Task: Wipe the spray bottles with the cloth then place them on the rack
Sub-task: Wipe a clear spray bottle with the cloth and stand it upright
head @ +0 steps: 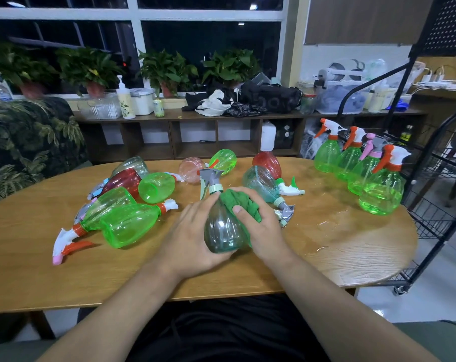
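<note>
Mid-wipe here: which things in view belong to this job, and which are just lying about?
Job:
- grey bottle, held by the left hand
- green cloth, gripped by the right hand
- bottles lying on their sides
- four upright green bottles
- black wire rack

Lying about:
- potted plants
- pump bottle
- drink can
- black bag

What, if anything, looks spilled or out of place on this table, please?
A thin film of water is spread over the right side of the table, beside the four upright green bottles. Most other bottles lie on their sides in a jumble, left and centre.
</note>
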`<state>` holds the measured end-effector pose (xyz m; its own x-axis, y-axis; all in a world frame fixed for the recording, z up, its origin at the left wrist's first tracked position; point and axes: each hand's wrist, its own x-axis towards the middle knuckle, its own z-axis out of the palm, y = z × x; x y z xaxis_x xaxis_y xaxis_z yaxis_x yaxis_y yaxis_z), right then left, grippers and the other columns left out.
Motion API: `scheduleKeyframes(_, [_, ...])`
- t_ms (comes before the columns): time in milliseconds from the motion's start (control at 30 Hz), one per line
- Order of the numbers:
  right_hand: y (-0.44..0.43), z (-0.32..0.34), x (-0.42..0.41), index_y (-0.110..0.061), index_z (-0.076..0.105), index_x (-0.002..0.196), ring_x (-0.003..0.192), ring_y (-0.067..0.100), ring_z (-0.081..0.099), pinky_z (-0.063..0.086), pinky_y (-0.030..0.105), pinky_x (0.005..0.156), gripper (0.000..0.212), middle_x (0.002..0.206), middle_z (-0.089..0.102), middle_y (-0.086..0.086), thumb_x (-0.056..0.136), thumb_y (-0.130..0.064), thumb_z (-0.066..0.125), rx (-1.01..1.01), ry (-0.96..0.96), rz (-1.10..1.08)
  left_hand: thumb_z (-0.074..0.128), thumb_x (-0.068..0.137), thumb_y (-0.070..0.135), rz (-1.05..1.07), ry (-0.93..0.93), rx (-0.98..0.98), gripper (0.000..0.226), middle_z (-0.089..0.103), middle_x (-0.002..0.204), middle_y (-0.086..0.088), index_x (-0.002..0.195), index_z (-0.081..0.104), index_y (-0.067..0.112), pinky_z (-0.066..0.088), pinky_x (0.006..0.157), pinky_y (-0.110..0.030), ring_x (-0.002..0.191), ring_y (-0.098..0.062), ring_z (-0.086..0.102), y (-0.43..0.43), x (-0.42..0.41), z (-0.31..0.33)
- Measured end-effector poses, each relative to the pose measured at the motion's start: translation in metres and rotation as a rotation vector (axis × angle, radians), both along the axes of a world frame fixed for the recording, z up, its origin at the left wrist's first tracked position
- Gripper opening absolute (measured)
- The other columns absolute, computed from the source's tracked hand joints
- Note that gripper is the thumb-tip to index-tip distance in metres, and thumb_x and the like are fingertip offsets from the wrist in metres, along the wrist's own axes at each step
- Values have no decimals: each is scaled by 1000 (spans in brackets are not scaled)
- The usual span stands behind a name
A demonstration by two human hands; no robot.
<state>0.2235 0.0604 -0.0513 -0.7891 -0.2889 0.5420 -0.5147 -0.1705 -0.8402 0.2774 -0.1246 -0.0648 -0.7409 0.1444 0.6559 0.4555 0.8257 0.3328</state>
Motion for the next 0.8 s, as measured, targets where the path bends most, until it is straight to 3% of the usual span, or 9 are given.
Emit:
scheduleKeyframes(200, [1,-1,3,-12,69,135,141,20,55,39,30,120,38,145,62,-1,99,-1,71,177,266,-71,85,66,58,126,-9,128,113,51,143,3,161,35,23,47,112,-41,132,-20,52,-5,-4,0])
scheduleKeyframes(400, [-1,0,9,-8,70,135,141,17,56,40,28,119,41,147,62,3,96,2,75,199,340,-76,86,64,62,179,-24,400,109,51,143,10,156,40,25,47,114,-42,135,-13,52,-10,-5,4])
scheduleKeyframes(533, [-1,-1,8,-13,66,140,139,22,58,45,38,119,38,144,65,-1,103,-8,69,112,170,-26,89,64,62,102,-38,418,108,52,145,13,156,42,30,46,115,-40,136,-10,52,-11,-2,6])
scheduleKeyframes(667, [-2,4,8,-18,65,140,127,31,67,54,43,110,33,133,72,10,107,-15,64,-61,-148,113,92,64,65,4,-62,331,111,52,146,14,157,40,35,41,115,-26,137,-3,51,-9,5,10])
scheduleKeyframes(800, [-4,10,9,-17,69,132,119,33,72,61,47,100,35,128,75,14,100,-28,67,-261,-478,189,96,65,59,-114,-62,263,112,56,150,13,158,41,29,43,116,-27,138,-5,55,-4,11,13])
